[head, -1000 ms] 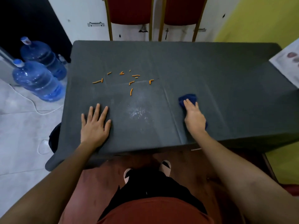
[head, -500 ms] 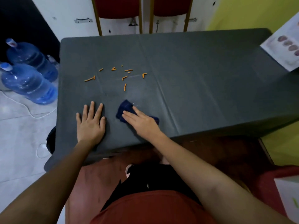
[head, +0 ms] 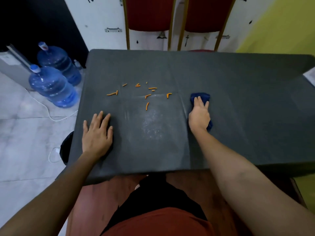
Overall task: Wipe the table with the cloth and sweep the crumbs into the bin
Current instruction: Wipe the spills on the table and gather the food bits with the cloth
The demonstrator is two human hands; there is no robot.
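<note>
A dark grey cloth-covered table (head: 238, 103) fills the middle of the view. Several orange crumbs (head: 147, 95) lie scattered on its left-centre, with a pale dusty smear (head: 153, 126) nearer to me. My right hand (head: 199, 114) presses flat on a dark blue cloth (head: 202, 96), to the right of the crumbs; the cloth shows past my fingertips and beside my wrist. My left hand (head: 97, 133) rests flat on the table near its left front corner, fingers spread, holding nothing. A dark round object (head: 65, 147), possibly the bin, shows on the floor under the table's left edge.
Two large blue water bottles (head: 52, 79) stand on the tiled floor to the left, with a white cable (head: 51, 116) beside them. Two red chairs (head: 172, 14) stand behind the table's far edge. A white sheet (head: 310, 77) lies at the table's right end.
My right hand swept the blue cloth left over the dusty patch to beside my left hand, then back right and farther up the table. My left hand stayed put.
</note>
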